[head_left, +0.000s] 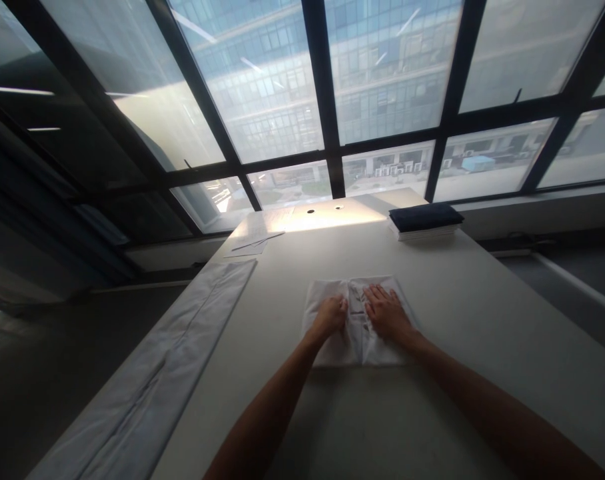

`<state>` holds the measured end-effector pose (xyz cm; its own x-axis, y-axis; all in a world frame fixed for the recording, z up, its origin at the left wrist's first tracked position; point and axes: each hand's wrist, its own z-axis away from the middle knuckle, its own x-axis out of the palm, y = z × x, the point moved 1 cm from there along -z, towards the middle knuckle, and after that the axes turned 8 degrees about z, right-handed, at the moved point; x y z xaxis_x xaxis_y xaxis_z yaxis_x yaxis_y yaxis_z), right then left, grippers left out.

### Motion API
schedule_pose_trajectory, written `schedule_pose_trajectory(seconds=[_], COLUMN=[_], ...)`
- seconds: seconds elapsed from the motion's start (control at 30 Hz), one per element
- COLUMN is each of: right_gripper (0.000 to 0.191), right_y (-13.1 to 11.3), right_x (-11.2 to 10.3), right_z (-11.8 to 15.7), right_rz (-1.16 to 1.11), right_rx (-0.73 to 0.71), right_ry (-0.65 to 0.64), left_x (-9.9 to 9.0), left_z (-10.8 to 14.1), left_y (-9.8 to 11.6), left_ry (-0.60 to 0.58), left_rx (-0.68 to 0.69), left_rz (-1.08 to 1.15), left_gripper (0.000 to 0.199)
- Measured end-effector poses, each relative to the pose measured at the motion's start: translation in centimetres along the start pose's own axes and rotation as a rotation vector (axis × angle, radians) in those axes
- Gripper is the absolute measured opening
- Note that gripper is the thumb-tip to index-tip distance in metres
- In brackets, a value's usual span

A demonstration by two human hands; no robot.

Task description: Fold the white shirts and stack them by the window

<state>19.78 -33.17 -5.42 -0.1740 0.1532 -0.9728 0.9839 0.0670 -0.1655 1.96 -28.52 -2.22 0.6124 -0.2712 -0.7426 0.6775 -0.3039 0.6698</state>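
A white cloth [332, 355] lies folded into a rough square on the table, its two side flaps meeting near a middle seam where a greyer inner layer shows. On the left flap rests my left hand [331, 317], its fingers curled in at the inner edge of the fabric. My right hand [386, 312] is spread flat over the right flap, fingers stretched out and pressing on the cloth. The fingertips of my left hand are partly hidden.
The white table [277, 280] reaches toward large windows. Along its left edge runs a long folded white cloth [182, 347]. Papers [250, 247] with a thin dark item lie at the far left. A folded navy cloth [425, 217] tops a white stack [427, 233] at the far right.
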Motion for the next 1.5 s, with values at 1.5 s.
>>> schedule_pose_trajectory(seconds=[1.5], right_gripper=[0.036], right_y=[-2.9], right_x=[-2.3], right_z=[1.7], right_rz=[-0.277], right_rx=[-0.628], right_ry=[-0.047], left_x=[-1.3], left_z=[-0.7], left_y=[-5.4], left_ry=[-0.042], left_rx=[0.160], left_rz=[-0.486], left_gripper=[0.060])
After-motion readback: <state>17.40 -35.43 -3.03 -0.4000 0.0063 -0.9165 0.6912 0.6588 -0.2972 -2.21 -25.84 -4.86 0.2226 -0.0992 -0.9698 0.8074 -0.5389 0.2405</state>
